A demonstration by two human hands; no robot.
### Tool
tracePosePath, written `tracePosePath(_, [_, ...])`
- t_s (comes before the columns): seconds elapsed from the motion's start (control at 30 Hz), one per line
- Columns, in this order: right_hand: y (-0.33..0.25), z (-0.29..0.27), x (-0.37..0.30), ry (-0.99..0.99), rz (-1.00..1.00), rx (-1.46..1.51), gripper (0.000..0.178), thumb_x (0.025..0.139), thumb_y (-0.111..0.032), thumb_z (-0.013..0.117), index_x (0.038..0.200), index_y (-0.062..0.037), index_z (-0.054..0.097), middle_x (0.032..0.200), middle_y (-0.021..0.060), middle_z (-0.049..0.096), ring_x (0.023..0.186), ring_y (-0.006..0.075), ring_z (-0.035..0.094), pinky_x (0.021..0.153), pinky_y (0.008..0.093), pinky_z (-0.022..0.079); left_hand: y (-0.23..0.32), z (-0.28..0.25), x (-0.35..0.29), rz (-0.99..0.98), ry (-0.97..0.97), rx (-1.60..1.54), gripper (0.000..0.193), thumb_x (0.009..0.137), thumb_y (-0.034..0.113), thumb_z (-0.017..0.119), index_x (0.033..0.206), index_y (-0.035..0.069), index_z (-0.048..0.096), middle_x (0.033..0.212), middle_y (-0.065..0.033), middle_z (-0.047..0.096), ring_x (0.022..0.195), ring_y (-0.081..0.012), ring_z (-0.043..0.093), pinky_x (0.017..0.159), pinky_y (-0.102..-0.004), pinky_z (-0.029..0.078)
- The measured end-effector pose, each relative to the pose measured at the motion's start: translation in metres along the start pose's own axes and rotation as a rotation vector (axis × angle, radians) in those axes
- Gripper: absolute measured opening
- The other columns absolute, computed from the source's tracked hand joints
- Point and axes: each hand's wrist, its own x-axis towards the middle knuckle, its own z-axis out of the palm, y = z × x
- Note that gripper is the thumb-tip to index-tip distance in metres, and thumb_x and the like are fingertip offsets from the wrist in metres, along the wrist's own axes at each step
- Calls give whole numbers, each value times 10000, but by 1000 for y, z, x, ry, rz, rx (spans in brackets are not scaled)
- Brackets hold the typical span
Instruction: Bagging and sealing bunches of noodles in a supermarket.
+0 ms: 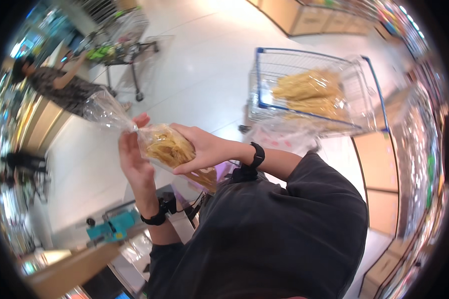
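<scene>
A clear plastic bag (170, 149) of yellowish, stick-like dried food is held up in front of my chest. My right hand (202, 147) is wrapped round its filled body, thumb on the near side and fingers partly hidden. At the twisted neck, my left hand (135, 157) has its fingers closed about the plastic, slightly blurred. Beyond that hand, the loose top of the bag flares out to the upper left. Both wrists carry black bands.
A blue-rimmed shopping cart (258, 79) with bags of similar yellowish food (312, 92) stands to the right. A teal device (113, 226) is at the lower left. Another person (60, 84) is at the upper left by a loaded cart (129, 55). Shelving curves along the right side.
</scene>
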Motion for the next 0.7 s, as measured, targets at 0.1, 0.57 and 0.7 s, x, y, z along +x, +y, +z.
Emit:
tracePosePath(0.1, [-4, -41, -37, 135, 101, -66, 814, 776, -273, 878, 1404, 10, 444, 1204, 126, 621, 1093, 198, 612, 946, 342, 503, -102, -4, -33, -292, -305, -11, 1339, 594, 342, 986, 1586, 29, 142, 1578, -162, 315, 1469, -276, 325, 1225, -417, 228])
tracePosePath(0.57, [-28, -155, -190, 523, 299, 209, 1107, 678, -148, 943, 1534, -80, 244, 1522, 120, 407, 1415, 219, 398, 1192, 375, 298, -198, 143, -55, -702, -797, -22, 631, 799, 157, 843, 1339, 14, 550, 1178, -82, 669, 1059, -171, 640, 909, -350, 526])
tracePosePath(0.7, [-18, -154, -219, 502, 528, 84, 1074, 624, -131, 976, 1499, -47, 360, 1439, 101, 520, 1338, 214, 496, 1129, 396, 424, -215, 173, -48, -722, -1006, -204, 624, 767, 105, 817, 1315, -29, 551, 1193, -140, 686, 1090, -206, 646, 972, -346, 496])
